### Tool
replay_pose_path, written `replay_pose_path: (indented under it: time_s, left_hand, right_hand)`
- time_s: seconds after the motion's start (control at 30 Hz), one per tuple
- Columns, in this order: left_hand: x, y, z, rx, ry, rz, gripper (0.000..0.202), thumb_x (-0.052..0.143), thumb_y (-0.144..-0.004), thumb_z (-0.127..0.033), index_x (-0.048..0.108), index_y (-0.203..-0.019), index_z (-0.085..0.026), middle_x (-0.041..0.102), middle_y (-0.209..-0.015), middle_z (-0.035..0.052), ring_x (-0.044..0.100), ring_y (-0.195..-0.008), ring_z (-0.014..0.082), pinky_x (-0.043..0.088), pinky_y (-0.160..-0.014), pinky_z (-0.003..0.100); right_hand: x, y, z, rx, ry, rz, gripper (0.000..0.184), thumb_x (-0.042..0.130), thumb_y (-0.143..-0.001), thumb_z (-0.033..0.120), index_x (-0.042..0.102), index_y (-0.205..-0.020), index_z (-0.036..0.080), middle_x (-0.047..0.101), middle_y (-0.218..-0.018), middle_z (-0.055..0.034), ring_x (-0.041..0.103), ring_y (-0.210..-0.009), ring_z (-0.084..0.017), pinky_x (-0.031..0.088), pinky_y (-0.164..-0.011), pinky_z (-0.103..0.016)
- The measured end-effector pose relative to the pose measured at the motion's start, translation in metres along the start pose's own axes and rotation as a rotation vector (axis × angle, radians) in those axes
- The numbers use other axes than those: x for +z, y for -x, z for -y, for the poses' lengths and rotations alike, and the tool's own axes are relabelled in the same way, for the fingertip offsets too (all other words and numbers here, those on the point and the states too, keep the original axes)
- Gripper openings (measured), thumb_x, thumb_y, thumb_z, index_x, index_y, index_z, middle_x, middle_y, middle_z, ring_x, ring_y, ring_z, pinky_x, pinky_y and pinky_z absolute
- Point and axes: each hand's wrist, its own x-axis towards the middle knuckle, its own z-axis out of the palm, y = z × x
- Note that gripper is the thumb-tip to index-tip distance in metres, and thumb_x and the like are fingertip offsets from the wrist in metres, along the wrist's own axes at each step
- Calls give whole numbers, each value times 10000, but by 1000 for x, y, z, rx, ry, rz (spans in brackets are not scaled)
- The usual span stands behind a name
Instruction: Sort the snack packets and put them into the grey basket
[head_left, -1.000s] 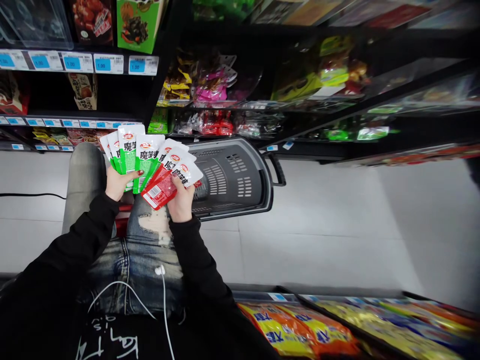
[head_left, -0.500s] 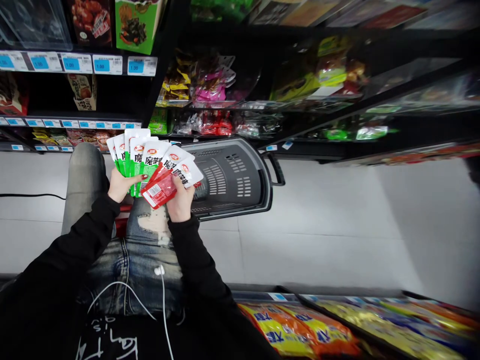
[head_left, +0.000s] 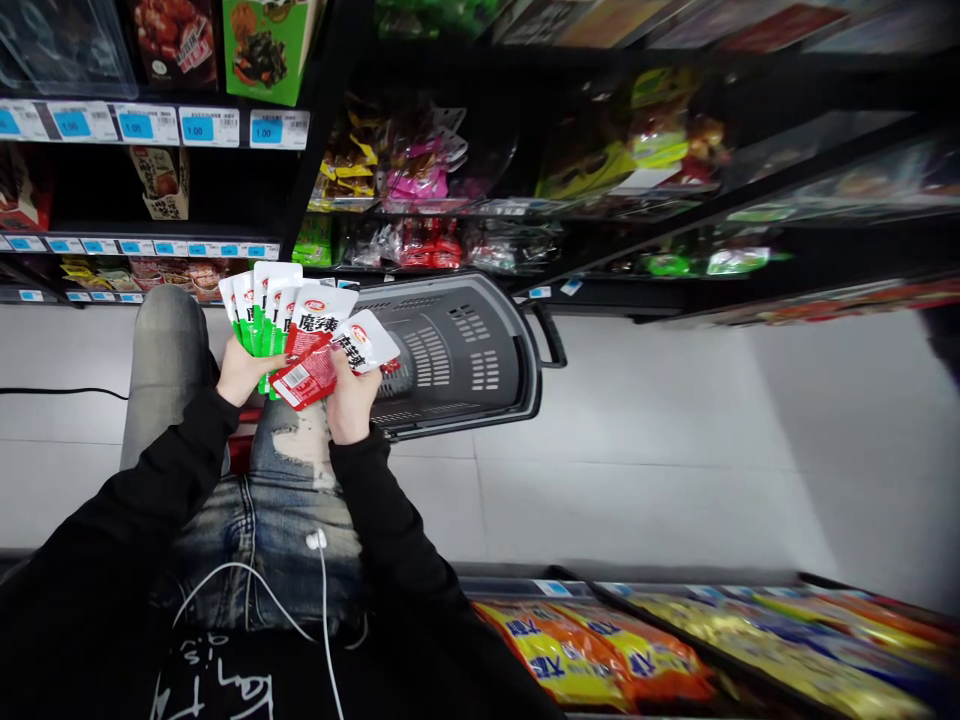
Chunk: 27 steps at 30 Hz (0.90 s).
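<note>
My left hand [head_left: 241, 371] grips a fan of several green-and-white snack packets [head_left: 259, 305]. My right hand [head_left: 348, 400] grips red-and-white snack packets [head_left: 319, 335] that overlap the green ones. Both hands are closed on the packets above my knees in torn jeans. A grey shopping basket [head_left: 517, 380] sits on the floor just right of the hands, its handle folded toward the shelves.
Dark shelves with snack bags [head_left: 420, 170] and blue price tags [head_left: 135, 125] stand ahead. A shelf of yellow and orange packets [head_left: 592, 660] lies at the lower right. A white earphone cable [head_left: 322, 590] hangs over my lap. White tiled floor [head_left: 675, 440] stretches right.
The fan of packets has been pushed together: the green and red packets overlap more tightly now, and both hands sit closer to each other.
</note>
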Motion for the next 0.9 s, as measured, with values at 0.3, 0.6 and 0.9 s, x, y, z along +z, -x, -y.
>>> replay_pose_path:
  time_s: [0.3, 0.6, 0.9]
  left_hand:
    - [2, 2, -2, -16, 9, -3, 541, 879, -357, -239, 680, -849, -135, 733, -906, 76, 677, -889, 262, 520, -864, 387]
    - [-1, 0, -9, -43, 59, -74, 569, 880, -354, -257, 670, -868, -133, 731, -932, 85, 685, -867, 251, 548, -811, 372]
    - [0, 4, -25, -114, 24, -184, 564, 864, -378, -194, 669, -906, -157, 735, -899, 55, 689, -860, 242, 561, -785, 351]
  right_hand:
    - [-4, -1, 1, -8, 101, 144, 370, 773, -555, 295, 646, -873, 156, 721, -878, -36, 650, -816, -163, 524, -825, -330]
    - [-57, -64, 33, -123, -133, -60, 330, 660, -702, 283, 593, -1007, 177, 671, -1038, -30, 642, -945, -149, 502, -931, -332]
    - [-191, -191, 1, 269, 97, -203, 204, 590, -614, 27, 614, -781, 142, 674, -706, -9, 643, -638, -129, 559, -738, -301]
